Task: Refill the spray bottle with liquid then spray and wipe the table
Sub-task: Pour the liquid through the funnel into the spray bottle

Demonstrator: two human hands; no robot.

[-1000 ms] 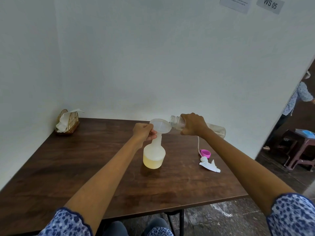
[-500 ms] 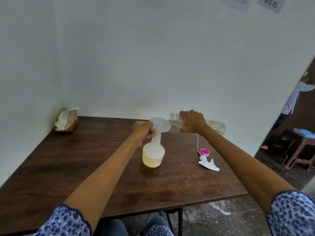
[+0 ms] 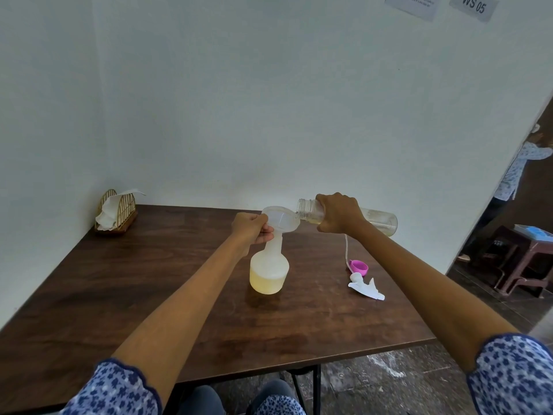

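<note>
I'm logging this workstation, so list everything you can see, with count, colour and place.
spray bottle: 1, translucent, yellowish liquid in its base, table centre
funnel: 1, translucent white, in the spray bottle's neck
clear bottle: 1, tipped, mouth at the funnel
spray head: 1, white with tube, table right
cap: 1, pink, beside the spray head
napkin holder: 1, wicker, white napkins, far left corner
table: 1, dark wood
wall signs: 2, top right
left hand: pinches the funnel
right hand: grips the clear bottle

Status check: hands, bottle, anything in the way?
Left hand pinches funnel seated in spray bottle, part full. Right hand tips clear refill bottle at funnel. Spray head and pink cap lie aside; nothing blocking.
</note>
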